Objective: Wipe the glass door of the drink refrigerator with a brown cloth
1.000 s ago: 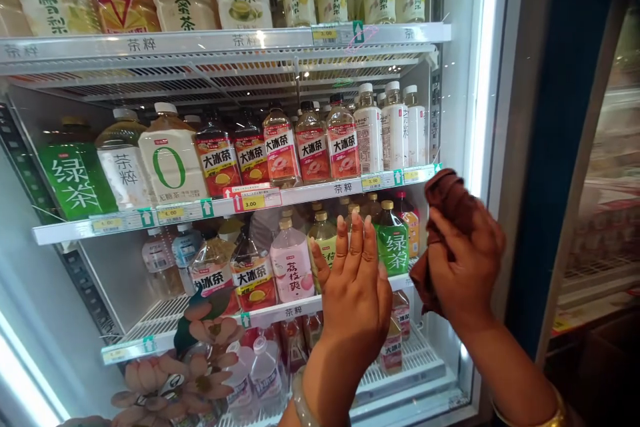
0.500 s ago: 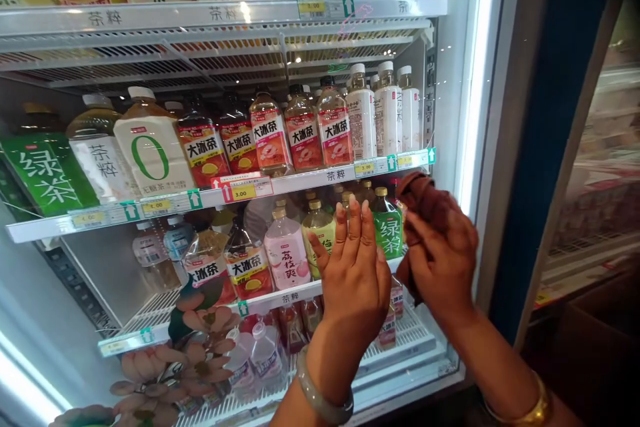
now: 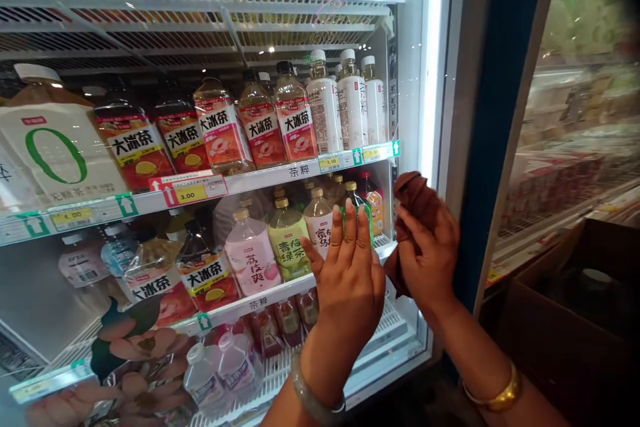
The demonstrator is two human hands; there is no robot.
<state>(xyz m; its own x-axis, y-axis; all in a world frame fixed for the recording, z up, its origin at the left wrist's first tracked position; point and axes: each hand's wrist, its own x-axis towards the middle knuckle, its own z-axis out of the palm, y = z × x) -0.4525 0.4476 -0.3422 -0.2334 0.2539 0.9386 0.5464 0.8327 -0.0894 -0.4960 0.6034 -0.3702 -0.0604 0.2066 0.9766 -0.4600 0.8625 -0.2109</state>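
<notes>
Left hand [image 3: 350, 273] is flat against the cooler door [image 3: 150, 320], fingers spread wide and pointing up, holding nothing. Right hand [image 3: 430, 260] is just beside it, fist closed around a dark red cloth [image 3: 413, 197], pressing it to the glass near the door's right edge. Behind the glass, bottles [image 3: 260, 127] stand in rows on white shelves [image 3: 280, 173] with yellow price tags [image 3: 190, 193]. A cardboard box [image 3: 565, 320] sits low on the right.
</notes>
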